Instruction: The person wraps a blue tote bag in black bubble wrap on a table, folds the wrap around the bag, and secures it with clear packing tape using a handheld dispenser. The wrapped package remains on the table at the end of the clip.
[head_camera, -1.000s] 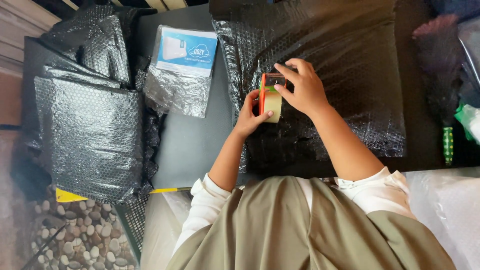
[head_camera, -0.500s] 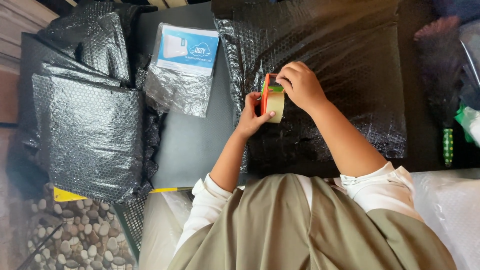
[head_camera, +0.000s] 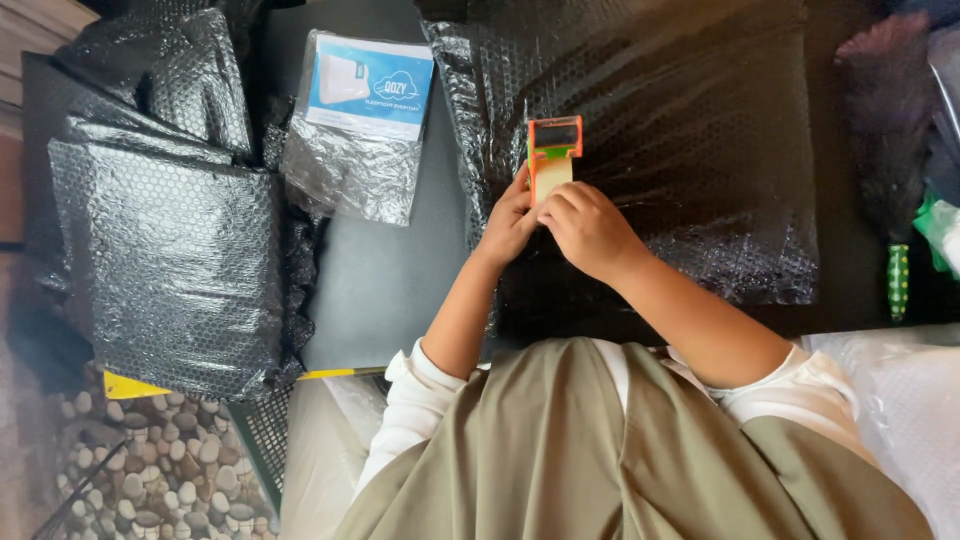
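Observation:
An orange tape dispenser (head_camera: 552, 148) with a pale roll of tape is held over a large parcel wrapped in black bubble wrap (head_camera: 690, 110). My left hand (head_camera: 508, 225) grips the dispenser from its left side. My right hand (head_camera: 585, 228) covers the lower part of the roll, fingers curled on it. Only the dispenser's orange top and a strip of the roll show above my hands.
A stack of black bubble-wrapped parcels (head_camera: 165, 250) lies at the left. A clear packet with a blue and white card (head_camera: 360, 125) rests on the dark table (head_camera: 385, 280). A dark feather duster with a green handle (head_camera: 895, 160) lies at the right edge.
My right hand slid down from the dispenser's top onto the lower part of the roll. The dispenser turned so that its orange head now points away from me.

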